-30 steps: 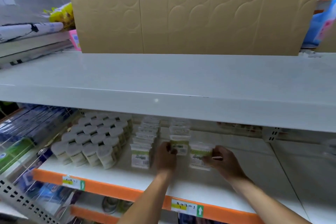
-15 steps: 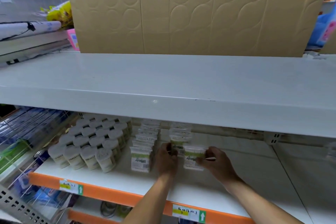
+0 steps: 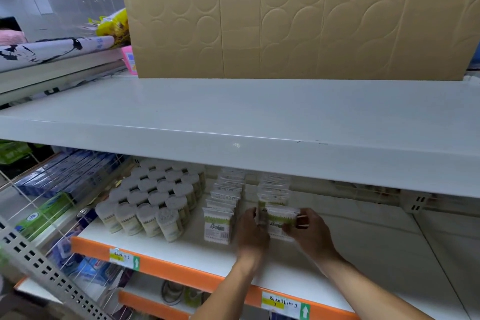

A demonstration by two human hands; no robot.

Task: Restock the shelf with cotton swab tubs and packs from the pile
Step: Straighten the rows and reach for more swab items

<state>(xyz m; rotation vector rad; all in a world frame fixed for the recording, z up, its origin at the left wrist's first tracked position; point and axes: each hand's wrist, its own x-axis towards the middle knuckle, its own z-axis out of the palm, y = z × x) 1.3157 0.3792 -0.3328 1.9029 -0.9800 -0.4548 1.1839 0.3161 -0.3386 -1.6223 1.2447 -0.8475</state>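
On the white shelf with the orange front edge point(image 3: 181, 271), round cotton swab tubs point(image 3: 153, 202) with white lids stand packed together at the left. Two rows of flat cotton swab packs run back into the shelf: a left row point(image 3: 220, 215) and a right row point(image 3: 272, 189). My right hand point(image 3: 310, 232) grips the front pack point(image 3: 279, 222) of the right row by its right side. My left hand point(image 3: 252, 230) presses against the left side of that same pack, between the two rows.
A deep white upper shelf point(image 3: 233, 112) overhangs the swabs and carries a large cardboard box point(image 3: 285, 15). A wire divider point(image 3: 52, 205) with blue and green boxes behind it borders the tubs on the left. Bare shelf surface point(image 3: 376, 241) lies to the right of the packs.
The pack in my right hand has slid left, from a spot apart on the right to the front of the right row. My left hand stayed at that row.
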